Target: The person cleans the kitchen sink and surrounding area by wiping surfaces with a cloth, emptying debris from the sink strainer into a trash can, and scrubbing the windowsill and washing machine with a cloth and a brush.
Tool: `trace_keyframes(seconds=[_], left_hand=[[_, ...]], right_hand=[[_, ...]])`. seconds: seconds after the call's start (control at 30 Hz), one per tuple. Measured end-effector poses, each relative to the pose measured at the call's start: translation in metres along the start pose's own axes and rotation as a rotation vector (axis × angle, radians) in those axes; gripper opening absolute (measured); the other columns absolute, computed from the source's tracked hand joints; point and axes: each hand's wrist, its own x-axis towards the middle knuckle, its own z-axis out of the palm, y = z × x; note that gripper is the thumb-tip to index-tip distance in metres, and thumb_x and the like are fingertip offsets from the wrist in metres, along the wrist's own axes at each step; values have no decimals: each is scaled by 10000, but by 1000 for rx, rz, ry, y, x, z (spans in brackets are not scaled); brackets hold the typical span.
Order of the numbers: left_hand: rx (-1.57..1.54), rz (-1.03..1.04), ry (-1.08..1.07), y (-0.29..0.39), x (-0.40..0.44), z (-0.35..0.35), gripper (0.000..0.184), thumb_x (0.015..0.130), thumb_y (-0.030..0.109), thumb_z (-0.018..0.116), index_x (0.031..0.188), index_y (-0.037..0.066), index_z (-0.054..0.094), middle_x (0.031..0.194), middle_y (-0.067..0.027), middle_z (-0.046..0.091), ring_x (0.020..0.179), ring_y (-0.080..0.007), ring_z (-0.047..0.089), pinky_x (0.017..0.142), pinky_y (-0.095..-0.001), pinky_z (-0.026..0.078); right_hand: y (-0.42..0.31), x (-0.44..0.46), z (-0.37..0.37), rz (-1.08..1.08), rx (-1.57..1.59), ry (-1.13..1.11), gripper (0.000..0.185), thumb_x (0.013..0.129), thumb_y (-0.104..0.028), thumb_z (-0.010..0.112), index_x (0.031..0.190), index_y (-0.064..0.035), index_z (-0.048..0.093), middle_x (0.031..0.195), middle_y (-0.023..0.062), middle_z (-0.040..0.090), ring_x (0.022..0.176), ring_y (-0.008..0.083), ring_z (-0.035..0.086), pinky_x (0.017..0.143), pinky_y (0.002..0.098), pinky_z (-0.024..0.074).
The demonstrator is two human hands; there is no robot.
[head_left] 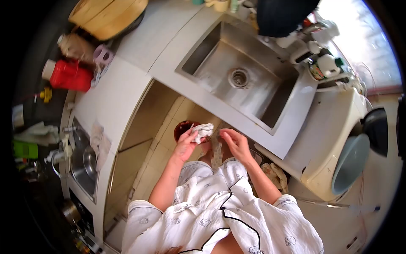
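Observation:
A small crumpled white cloth (204, 132) is gripped in my left hand (185, 144), in front of my body and below the counter's front edge. To its right, my right hand (237, 146) has bent fingers drawn together with the thumb; whether they hold anything small does not show. The two hands are a short way apart. Under the cloth, near the floor, stands a dark red tub (181, 130), partly covered by my left hand. A pale patterned strip (217, 150) shows between my hands and knees; what it belongs to is unclear.
Ahead is a steel sink (203, 63) set in a white counter (163, 63). Bottles (327, 65) crowd its right corner. A cream washing machine (323, 146) carries a blue-grey basin (351, 163). On the left are a red container (72, 76) and a second, smaller sink (82, 158).

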Motion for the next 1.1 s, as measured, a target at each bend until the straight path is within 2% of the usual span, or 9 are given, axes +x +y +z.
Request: trace_keyframes(seconds=[0.1, 0.3, 0.43, 0.5, 0.63, 0.7, 0.9, 1.03, 1.1], left_hand=[[7, -47, -100, 8, 13, 73, 287, 919, 221, 499, 1118, 19, 543, 1055, -44, 593, 968, -131, 551, 843, -285, 442], [134, 68, -239, 17, 48, 189, 210, 908, 154, 489, 1046, 31, 588, 1015, -29, 608, 958, -123, 553, 837, -264, 421], [-79, 47, -255, 14, 82, 274, 274, 914, 187, 431, 1109, 27, 539, 1068, -58, 595, 986, -177, 557, 888, -335, 426], [161, 110, -426, 7, 83, 331, 285, 913, 156, 419, 1139, 25, 533, 1113, -97, 585, 1022, -197, 555, 913, -318, 418], [1002, 508, -780, -12, 108, 410, 288, 858, 42, 481, 1130, -46, 519, 1215, -181, 520, 1089, -275, 527, 929, -341, 397], [1287, 686, -888, 2, 112, 450, 330, 814, 88, 563, 1107, -58, 524, 1217, -239, 478, 1105, -359, 485, 916, -361, 408], [1331, 1026, -971, 107, 124, 563, 224, 787, 62, 628, 1006, 17, 614, 1040, -132, 626, 989, -225, 592, 855, -309, 448], [1429, 848, -923, 154, 224, 634, 237, 885, 125, 510, 1064, -18, 570, 935, -130, 641, 871, -190, 615, 785, -296, 479], [1606, 775, -958, 143, 261, 656, 286, 911, 132, 491, 1154, -19, 504, 1040, -112, 600, 967, -153, 554, 867, -269, 427]], right_hand=[[-55, -5, -12, -99, 12, 81, 342, 875, -131, 573, 1195, -39, 495, 1044, 80, 589, 948, 145, 565, 804, 279, 480], [-82, 6, -121, -284, 238, 531, 89, 841, -24, 578, 921, -24, 540, 823, 4, 582, 733, 60, 551, 593, 202, 465], [-111, 3, -206, -381, 366, 791, 110, 873, -60, 526, 974, -49, 569, 905, 14, 576, 849, 86, 544, 726, 226, 459], [-134, 7, -226, -404, 14, 955, 200, 892, -81, 492, 1074, -53, 569, 1047, 51, 553, 1035, 126, 501, 836, 261, 436], [-176, 18, -256, -309, 899, 516, 297, 927, -172, 475, 1175, -11, 512, 1222, 106, 490, 1147, 168, 440, 947, 315, 372], [-190, 34, -277, -351, 851, 617, 330, 941, -196, 453, 1195, 12, 485, 1182, 127, 532, 1074, 175, 511, 905, 316, 423], [-242, 76, -370, -657, 946, 908, 333, 962, -171, 350, 1203, 21, 475, 1138, 136, 568, 1054, 200, 542, 905, 337, 439], [-256, 116, -468, -983, 734, 1246, 357, 962, -215, 351, 1237, -20, 467, 1176, 67, 545, 1105, 188, 502, 947, 314, 379], [-245, 146, -515, -821, 379, 1297, 355, 951, -197, 372, 1234, -8, 471, 1220, 100, 518, 1163, 216, 456, 994, 317, 332]])
